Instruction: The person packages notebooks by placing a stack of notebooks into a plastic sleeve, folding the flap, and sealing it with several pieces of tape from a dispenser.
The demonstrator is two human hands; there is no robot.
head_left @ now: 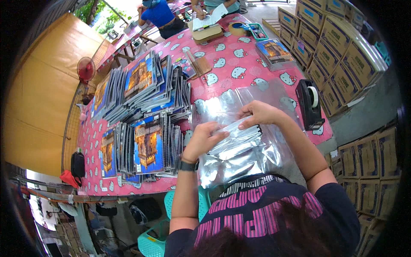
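Observation:
My left hand (205,138) and my right hand (258,113) both grip a clear plastic sleeve (239,139) with a dark spiral edge showing inside it, held over a pile of clear plastic bags (239,160) at the table's near edge. A dark watch sits on my left wrist. To my left lie fanned stacks of spiral notebooks (147,143) with a picture of a lit building on their covers. More of these notebooks (141,81) are piled further back.
The table has a pink cloth with white cat faces (233,60). A black tape dispenser (310,105) stands to the right. A small notebook stack (274,52), a tape roll (236,28) and brown cartons (338,47) lie beyond. Two people sit at the far end.

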